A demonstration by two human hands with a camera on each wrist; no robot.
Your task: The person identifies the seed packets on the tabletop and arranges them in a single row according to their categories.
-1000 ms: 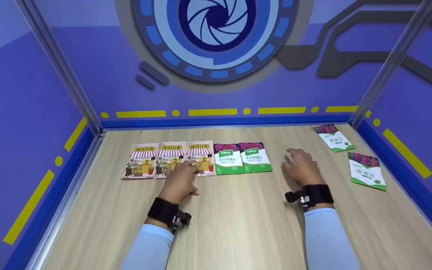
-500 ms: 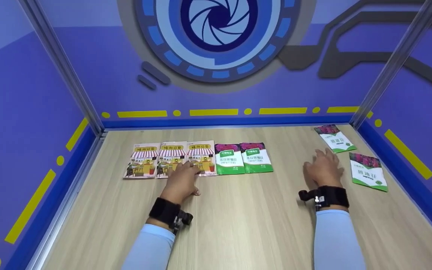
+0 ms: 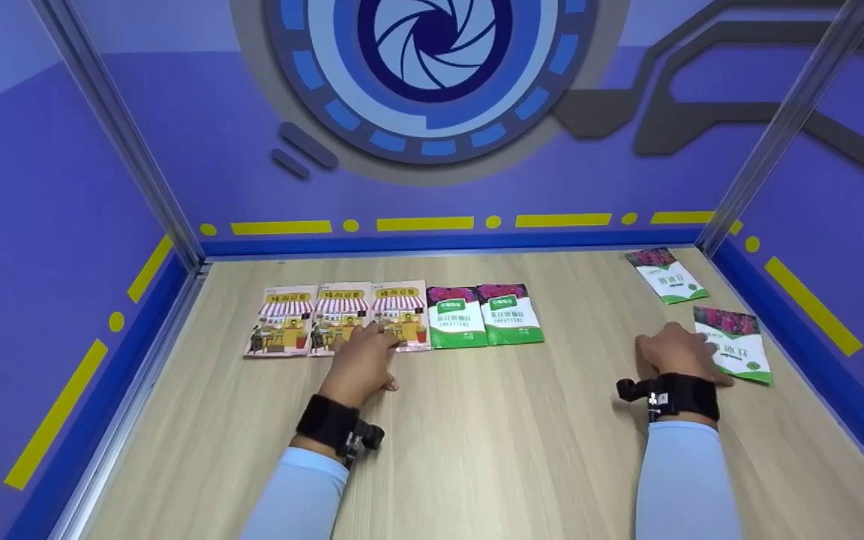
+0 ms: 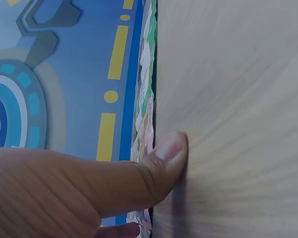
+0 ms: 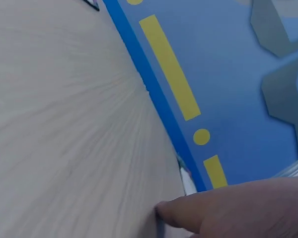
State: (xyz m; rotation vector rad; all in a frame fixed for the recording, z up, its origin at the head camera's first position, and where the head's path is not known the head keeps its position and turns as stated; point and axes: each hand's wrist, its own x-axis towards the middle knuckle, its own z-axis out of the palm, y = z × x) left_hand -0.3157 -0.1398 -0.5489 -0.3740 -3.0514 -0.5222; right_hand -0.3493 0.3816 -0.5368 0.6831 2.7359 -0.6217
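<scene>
Three pink seed packets printed with a striped awning (image 3: 280, 324) lie side by side on the table. Continuing that row to the right are two green-and-white seed packets with magenta flowers (image 3: 510, 315). My left hand (image 3: 361, 360) rests over the middle and right pink packets' lower parts; its thumb (image 4: 161, 166) extends over bare wood in the left wrist view. On the right, my right hand (image 3: 676, 352) overlaps the left side of a white seed packet with a green lower edge (image 3: 747, 352). Its thumb (image 5: 181, 213) reaches down to the wood in the right wrist view.
Another white seed packet (image 3: 668, 276) lies tilted near the back right corner. Purple-blue panels (image 3: 432, 202) wall the wooden table (image 3: 492, 435) at the back and both sides, with metal posts (image 3: 781, 127) at the corners.
My right hand has moved right and slightly toward me, from bare wood onto the left side of the lower white packet. My left hand has stayed in place.
</scene>
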